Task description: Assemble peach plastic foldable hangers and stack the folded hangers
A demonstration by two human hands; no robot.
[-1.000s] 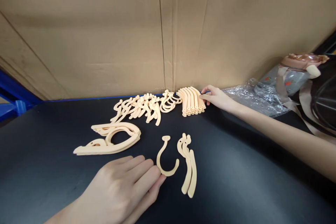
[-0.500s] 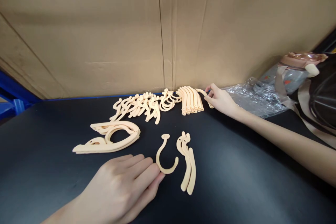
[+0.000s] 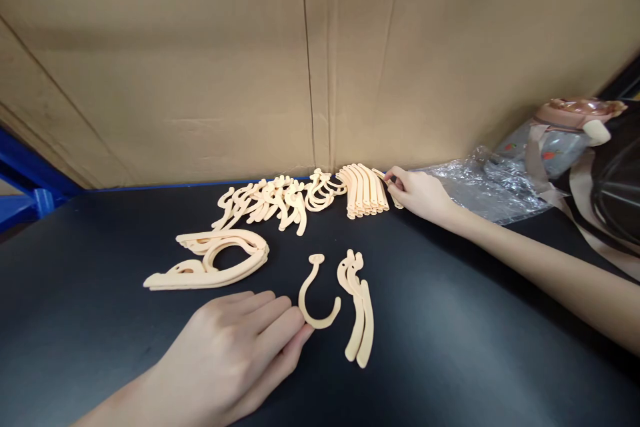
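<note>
My left hand pinches the lower curve of a cream plastic hanger hook between thumb and forefinger, its flat round end pointing away from me. Right of the hook lie two pairs of pieces, small notched parts and curved hanger arms, partly overlapping. At the back, my right hand has its fingers closed around a single curved hanger arm, mostly covered by the fingers. That arm rests beside a neat row of several hanger arms.
Folded hangers lie stacked at left. Behind them are a pile of notched pieces and a cluster of hooks. Cardboard stands along the black table's back edge. Clear plastic wrap and a strapped bottle sit at right.
My right hand has shifted slightly left and down, covering more of the single hanger arm. The left hand keeps its pinch on the hook.
</note>
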